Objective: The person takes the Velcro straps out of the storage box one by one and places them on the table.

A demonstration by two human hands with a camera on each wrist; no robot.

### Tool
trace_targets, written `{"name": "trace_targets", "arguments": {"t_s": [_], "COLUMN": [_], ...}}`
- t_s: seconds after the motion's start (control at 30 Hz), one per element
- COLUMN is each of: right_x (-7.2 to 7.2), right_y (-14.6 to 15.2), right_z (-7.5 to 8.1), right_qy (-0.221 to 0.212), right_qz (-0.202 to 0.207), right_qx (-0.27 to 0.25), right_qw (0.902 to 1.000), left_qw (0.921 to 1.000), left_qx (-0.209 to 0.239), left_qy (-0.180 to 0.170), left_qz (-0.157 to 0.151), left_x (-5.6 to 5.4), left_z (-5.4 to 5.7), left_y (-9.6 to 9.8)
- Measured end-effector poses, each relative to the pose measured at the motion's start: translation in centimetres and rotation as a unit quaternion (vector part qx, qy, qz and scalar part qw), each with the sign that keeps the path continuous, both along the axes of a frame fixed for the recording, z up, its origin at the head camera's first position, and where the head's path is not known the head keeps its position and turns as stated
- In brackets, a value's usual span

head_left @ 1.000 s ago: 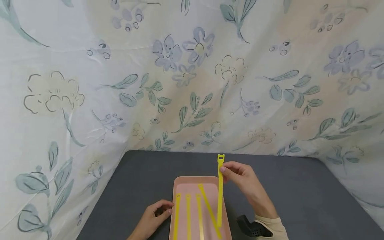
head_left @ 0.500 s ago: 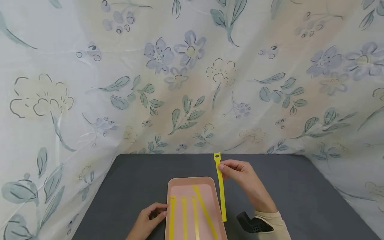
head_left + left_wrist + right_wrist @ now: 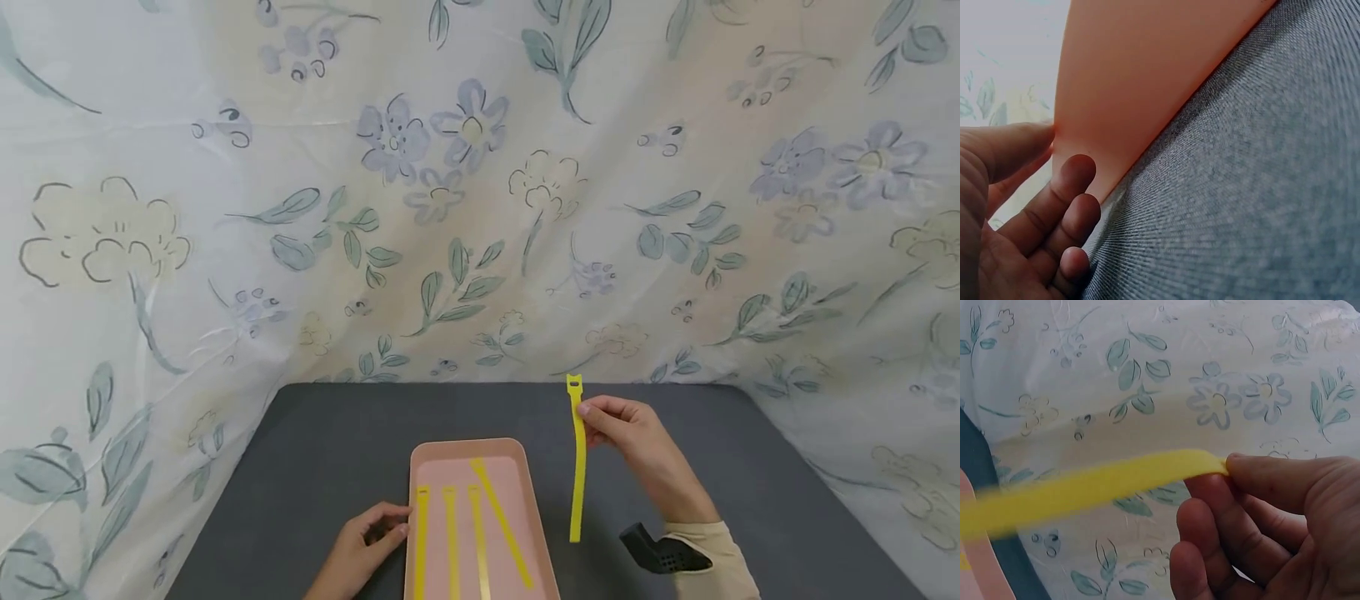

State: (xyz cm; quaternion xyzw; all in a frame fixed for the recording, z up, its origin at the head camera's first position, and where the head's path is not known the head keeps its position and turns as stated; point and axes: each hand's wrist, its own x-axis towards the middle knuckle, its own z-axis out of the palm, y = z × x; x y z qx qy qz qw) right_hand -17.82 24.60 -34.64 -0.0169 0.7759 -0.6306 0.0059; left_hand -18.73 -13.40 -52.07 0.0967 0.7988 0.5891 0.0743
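In the head view my right hand [image 3: 637,437] pinches a yellow hook-and-loop cable tie [image 3: 578,475] between thumb and fingers. The tie hangs down to the right of the tray, its slotted head uppermost. The right wrist view shows the tie [image 3: 1097,484] leaving the fingertips, with the other fingers curled beneath. A pink tray [image 3: 517,454] holds more such ties: three lie parallel, including the leftmost tie [image 3: 422,542], and a slanted tie [image 3: 502,525] lies to their right. My left hand [image 3: 363,546] touches the tray's left rim with relaxed fingertips; in its wrist view, thumb and forefinger meet the rim.
A dark grey table [image 3: 337,433] bears the tray. Behind and at both sides hangs a floral cloth [image 3: 450,208]. A black device [image 3: 663,554] sits on the right wrist by the beige sleeve [image 3: 712,558].
The tie in my right hand has moved from over the tray's right edge to the right, clear of the tray. My left hand stays at the rim. The head view has shifted slightly.
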Motion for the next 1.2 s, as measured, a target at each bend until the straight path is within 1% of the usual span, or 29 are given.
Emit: {"name": "trace_targets", "arguments": {"t_s": [0.1,0.27,0.43,0.67,0.83,1.07,1.2], "right_x": [0.2,0.8,0.9,0.6,0.4,0.1,-0.3], "right_y": [0.9,2.5,3.4,4.0,4.2,4.4,4.4], "right_z": [-0.1,-0.4,-0.8,-2.5,-4.1,-6.2,-7.0], "right_qy": [-0.002,-0.006,-0.008,-0.039,-0.057,-0.073,-0.084], "right_qz": [-0.007,-0.033,-0.045,-0.046,-0.031,0.015,0.021], "right_qx": [0.020,0.029,0.041,0.049,0.053,0.054,0.051], "right_qw": [0.9998,0.9990,0.9981,0.9970,0.9965,0.9957,0.9949], "left_qw": [1.0000,0.9999,0.9998,0.9999,0.9999,1.0000,0.9999], "left_qx": [0.000,-0.004,-0.003,-0.004,-0.007,-0.002,-0.001], "left_qy": [-0.001,-0.010,-0.010,-0.007,-0.006,-0.009,-0.010], "left_qz": [0.009,0.013,0.014,0.012,0.008,0.002,0.007], "left_x": [0.2,0.2,0.4,0.5,0.4,0.7,0.6], "left_z": [0.0,-0.2,-0.1,-0.3,-0.5,-0.3,-0.2], "left_y": [0.0,0.1,0.1,0.1,0.0,0.0,0.1]}}
